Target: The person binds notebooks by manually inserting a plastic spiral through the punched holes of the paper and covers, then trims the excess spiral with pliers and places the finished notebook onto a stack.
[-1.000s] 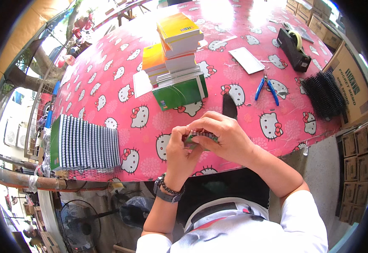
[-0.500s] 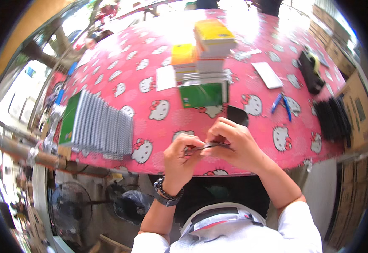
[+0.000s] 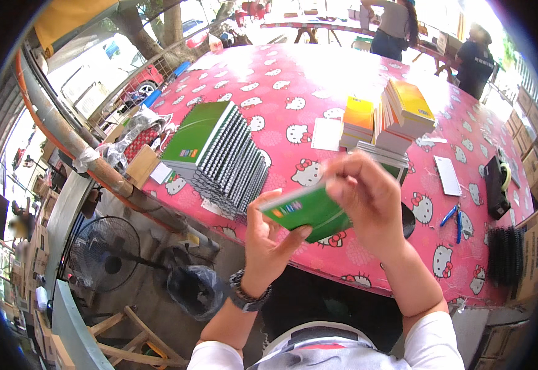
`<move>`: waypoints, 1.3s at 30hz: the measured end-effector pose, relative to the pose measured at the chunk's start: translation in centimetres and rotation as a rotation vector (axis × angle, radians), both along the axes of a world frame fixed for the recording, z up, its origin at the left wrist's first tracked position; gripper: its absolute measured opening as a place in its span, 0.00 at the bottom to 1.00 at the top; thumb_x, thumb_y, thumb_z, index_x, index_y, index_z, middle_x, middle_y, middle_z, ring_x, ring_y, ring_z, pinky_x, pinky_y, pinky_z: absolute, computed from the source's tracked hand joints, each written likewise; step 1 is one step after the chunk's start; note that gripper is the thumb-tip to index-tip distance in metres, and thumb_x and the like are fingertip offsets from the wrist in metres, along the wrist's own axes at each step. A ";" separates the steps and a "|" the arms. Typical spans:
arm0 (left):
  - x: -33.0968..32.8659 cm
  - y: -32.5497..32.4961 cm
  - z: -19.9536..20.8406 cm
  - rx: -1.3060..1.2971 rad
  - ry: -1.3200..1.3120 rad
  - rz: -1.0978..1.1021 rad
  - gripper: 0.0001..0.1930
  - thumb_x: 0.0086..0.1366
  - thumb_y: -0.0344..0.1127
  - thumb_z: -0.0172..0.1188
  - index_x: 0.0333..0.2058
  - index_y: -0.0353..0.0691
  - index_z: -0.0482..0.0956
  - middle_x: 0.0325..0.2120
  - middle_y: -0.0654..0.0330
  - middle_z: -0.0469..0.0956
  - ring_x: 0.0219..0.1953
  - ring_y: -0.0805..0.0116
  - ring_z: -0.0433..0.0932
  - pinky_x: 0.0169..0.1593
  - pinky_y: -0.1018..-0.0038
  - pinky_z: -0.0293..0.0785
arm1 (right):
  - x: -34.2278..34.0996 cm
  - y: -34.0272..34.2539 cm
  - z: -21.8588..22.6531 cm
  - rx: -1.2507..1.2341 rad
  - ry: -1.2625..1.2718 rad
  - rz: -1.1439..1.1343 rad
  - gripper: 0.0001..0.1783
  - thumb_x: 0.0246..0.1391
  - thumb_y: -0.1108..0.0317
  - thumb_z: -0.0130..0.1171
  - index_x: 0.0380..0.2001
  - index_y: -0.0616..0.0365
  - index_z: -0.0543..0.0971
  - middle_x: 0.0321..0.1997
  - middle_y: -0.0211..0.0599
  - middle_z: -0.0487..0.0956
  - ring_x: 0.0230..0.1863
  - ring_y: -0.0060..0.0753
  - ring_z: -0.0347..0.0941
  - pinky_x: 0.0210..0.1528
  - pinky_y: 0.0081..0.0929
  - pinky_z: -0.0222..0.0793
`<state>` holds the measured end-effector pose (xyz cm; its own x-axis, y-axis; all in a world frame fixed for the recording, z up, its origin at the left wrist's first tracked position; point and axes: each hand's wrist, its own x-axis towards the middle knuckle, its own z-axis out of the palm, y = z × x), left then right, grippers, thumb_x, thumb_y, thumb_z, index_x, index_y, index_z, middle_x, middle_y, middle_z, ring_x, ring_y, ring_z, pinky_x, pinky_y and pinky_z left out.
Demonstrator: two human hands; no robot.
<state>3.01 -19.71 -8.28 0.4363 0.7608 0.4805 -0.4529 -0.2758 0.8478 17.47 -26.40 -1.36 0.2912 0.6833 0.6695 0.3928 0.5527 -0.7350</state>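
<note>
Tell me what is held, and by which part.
The left hand grips a green notebook at its left end, thumb across its lower edge. Whether the blurred right hand grips it cannot be told.

We see the person in a white shirt (image 3: 438, 345) with short sleeves that end near the elbows. Across its pale grey front we make out a dark curved band (image 3: 327, 333) and a red mark (image 3: 323, 346). At the left hand's (image 3: 265, 251) wrist we find a chunky dark watch-like strap (image 3: 250, 302) just beside a dark bracelet (image 3: 237, 282).
</note>
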 end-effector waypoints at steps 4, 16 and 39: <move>-5.1 4.3 5.8 0.131 -0.118 0.262 0.29 0.60 0.32 0.63 0.56 0.35 0.60 0.35 0.63 0.73 0.34 0.79 0.70 0.38 0.82 0.69 | -0.5 6.7 3.9 0.130 0.093 0.066 0.08 0.57 0.69 0.56 0.39 0.60 0.76 0.27 0.30 0.74 0.30 0.15 0.66 0.31 0.19 0.65; -6.3 17.6 6.4 0.051 0.053 0.391 0.21 0.67 0.46 0.51 0.42 0.29 0.79 0.39 0.57 0.79 0.41 0.71 0.74 0.47 0.74 0.67 | -2.9 24.3 -1.5 -0.017 0.194 -0.041 0.14 0.55 0.65 0.50 0.37 0.62 0.79 0.33 0.42 0.81 0.37 0.32 0.76 0.42 0.28 0.69; -7.1 13.6 7.1 0.635 0.022 1.104 0.17 0.66 0.30 0.47 0.51 0.27 0.69 0.54 0.46 0.68 0.57 0.57 0.66 0.60 0.63 0.60 | 2.3 10.8 -4.2 -0.202 -0.244 0.028 0.26 0.53 0.55 0.58 0.50 0.60 0.68 0.50 0.53 0.72 0.55 0.57 0.65 0.58 0.45 0.58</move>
<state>-4.07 -6.12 -1.22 -0.2669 0.3625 0.8929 0.2881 -0.8542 0.4329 19.76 -15.63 -5.52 0.1180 0.8148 0.5677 0.5581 0.4184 -0.7166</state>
